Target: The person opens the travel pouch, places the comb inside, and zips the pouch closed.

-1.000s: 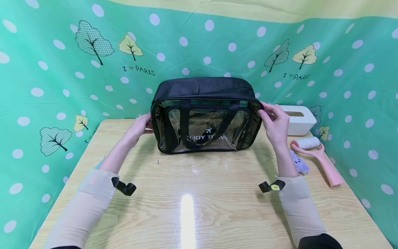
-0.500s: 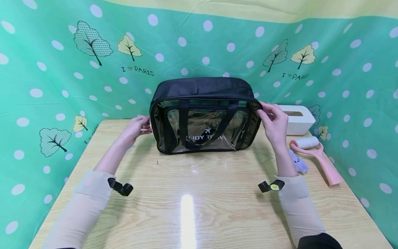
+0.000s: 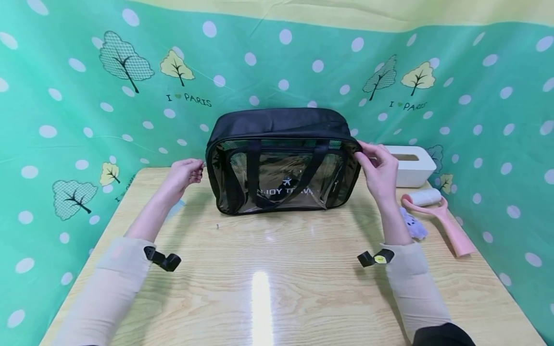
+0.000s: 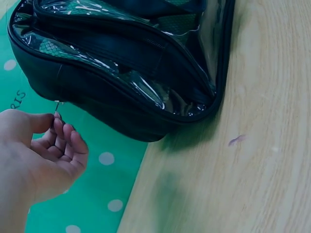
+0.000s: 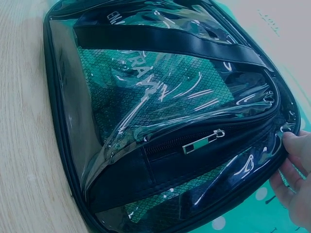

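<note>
A black travel bag (image 3: pixel 281 122) with a see-through front, two dark straps and white lettering stands upright at the back of the table. Beside its left end, my left hand (image 3: pixel 185 174) pinches a small metal zipper pull (image 4: pixel 57 107) between thumb and forefinger. That pull sits at the bag's back edge in the left wrist view. My right hand (image 3: pixel 382 173) grips the upper right corner, thumb in front and fingers behind. Another metal zipper pull (image 5: pixel 201 141) lies on the front pocket, untouched, in the right wrist view.
To the right are a white tissue box (image 3: pixel 413 166), a pink-handled lint roller (image 3: pixel 452 228) with a white roll, and a small purple plush-like item (image 3: pixel 414 225). A pale blue object (image 3: pixel 175 209) lies under the left forearm. A patterned green curtain (image 3: pixel 251 72) rises behind.
My left hand has drawn slightly left, away from the bag's side, and more of its fingers now show. My right hand keeps its hold on the corner.
</note>
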Demonstrator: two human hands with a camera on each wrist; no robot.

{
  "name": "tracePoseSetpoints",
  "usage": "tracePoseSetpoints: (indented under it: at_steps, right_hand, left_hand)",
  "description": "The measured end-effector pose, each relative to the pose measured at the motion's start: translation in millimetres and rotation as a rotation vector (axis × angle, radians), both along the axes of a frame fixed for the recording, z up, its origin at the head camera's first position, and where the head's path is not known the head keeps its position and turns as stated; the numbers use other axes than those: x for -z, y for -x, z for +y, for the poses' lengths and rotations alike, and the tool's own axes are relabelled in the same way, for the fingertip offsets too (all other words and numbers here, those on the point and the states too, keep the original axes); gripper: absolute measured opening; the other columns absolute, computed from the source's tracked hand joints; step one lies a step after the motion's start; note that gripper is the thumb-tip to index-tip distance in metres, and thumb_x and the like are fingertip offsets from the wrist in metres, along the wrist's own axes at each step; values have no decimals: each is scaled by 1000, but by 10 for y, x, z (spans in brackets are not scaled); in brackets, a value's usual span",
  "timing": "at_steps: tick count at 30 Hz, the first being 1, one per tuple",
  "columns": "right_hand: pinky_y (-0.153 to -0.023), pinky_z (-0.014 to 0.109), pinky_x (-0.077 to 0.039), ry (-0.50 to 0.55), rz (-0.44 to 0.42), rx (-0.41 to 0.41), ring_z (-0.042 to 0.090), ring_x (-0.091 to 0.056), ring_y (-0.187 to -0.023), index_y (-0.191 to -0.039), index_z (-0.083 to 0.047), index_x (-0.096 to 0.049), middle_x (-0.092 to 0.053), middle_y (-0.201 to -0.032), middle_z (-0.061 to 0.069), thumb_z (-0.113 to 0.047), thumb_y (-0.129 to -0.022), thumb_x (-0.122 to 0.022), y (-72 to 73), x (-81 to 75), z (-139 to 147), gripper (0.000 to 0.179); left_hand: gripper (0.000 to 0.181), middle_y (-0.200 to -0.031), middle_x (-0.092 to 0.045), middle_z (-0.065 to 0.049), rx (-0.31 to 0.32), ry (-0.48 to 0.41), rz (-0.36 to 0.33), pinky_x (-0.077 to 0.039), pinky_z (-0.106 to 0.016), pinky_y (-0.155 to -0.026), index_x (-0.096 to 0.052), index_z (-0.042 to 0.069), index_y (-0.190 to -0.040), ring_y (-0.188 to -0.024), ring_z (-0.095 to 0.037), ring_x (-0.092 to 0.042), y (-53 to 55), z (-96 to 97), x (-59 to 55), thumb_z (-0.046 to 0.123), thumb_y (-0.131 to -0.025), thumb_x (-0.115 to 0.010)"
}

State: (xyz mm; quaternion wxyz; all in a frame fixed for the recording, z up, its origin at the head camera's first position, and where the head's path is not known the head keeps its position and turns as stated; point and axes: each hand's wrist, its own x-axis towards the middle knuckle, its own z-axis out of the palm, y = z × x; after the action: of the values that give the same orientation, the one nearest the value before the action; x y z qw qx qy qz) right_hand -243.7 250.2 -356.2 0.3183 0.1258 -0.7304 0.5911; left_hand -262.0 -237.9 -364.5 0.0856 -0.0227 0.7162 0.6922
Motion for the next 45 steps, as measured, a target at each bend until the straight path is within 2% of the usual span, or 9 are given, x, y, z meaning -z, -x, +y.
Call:
tracePoseSetpoints:
  at_steps: [7, 11, 15, 18, 22, 27, 33, 40, 45]
  right_hand:
    - [-72, 10, -52, 11, -13, 7, 0, -67, -91, -120, 1, -75, -68, -93, -15, 0, -93, -73, 15, -6, 1, 27]
    - [-71, 10, -51, 23, -17, 5, -1, -67, -91, -120, 2, -74, -67, -93, -15, 1, -93, -72, 25, 6, 3, 27]
    - [-70, 9, -51, 32, -16, 2, -1, -67, -90, -119, 3, -74, -68, -92, -14, 2, -92, -73, 27, 13, -6, 27]
    - [-71, 9, -52, 30, -15, 3, 0, -67, -90, -119, 3, -74, -68, -92, -14, 1, -92, -73, 21, 7, -6, 27]
    - [-72, 10, -53, 29, -13, 3, 0, -68, -91, -119, 2, -74, -68, -92, -14, 1, -92, -74, 20, 8, 5, 27]
    - [-73, 9, -53, 40, -12, 2, 0, -68, -90, -118, 3, -74, -68, -92, -14, 2, -91, -74, 16, 9, 8, 27]
    - [-74, 9, -53, 41, -19, 0, 0, -68, -90, -119, 4, -74, -67, -92, -14, 2, -91, -74, 22, 1, 4, 28]
    - [-73, 9, -53, 34, -19, 5, -1, -68, -90, -118, 2, -75, -67, -91, -14, 0, -91, -75, 25, 12, -1, 27]
    - [-73, 9, -53, 29, -14, 7, -1, -68, -89, -118, 3, -75, -66, -90, -14, -1, -92, -74, 16, -1, -16, 26]
  left_hand:
    - [28, -74, -58, 7, -35, 35, 47, -41, -18, -61, -67, 17, -82, -67, -5, -47, 18, -11, -45, 16, -106, -54]
    - [29, -71, -58, 10, -44, 95, 81, -41, -17, -60, -67, 18, -80, -66, -4, -47, -8, 14, -131, 14, -106, -54]
    - [28, -70, -58, 12, -60, 163, 105, -42, -17, -61, -66, 19, -80, -66, -4, -48, -2, 15, -152, 16, -105, -54]
    - [27, -71, -58, 12, -83, 154, 99, -42, -17, -60, -67, 19, -81, -67, -4, -48, 31, 9, -133, 17, -105, -55]
    - [28, -71, -59, 11, -130, 105, 121, -42, -17, -61, -68, 18, -79, -66, -5, -48, 15, 33, -214, 16, -104, -56]
    - [30, -73, -59, 11, -173, 166, 187, -43, -19, -64, -69, 22, -75, -67, -7, -48, -3, 63, -312, 19, -103, -58]
    - [28, -75, -60, 12, -173, 192, 188, -45, -17, -64, -70, 23, -77, -68, -6, -49, 15, 84, -402, 20, -103, -59]
    - [27, -67, -61, 16, -165, 316, 202, -44, -20, -73, -71, 27, -76, -71, -7, -51, 33, 107, -547, 26, -101, -61]
    - [27, -65, -59, 15, -150, 397, 209, -39, -26, -79, -68, 25, -73, -80, -14, -50, 45, 147, -677, 28, -99, -61]
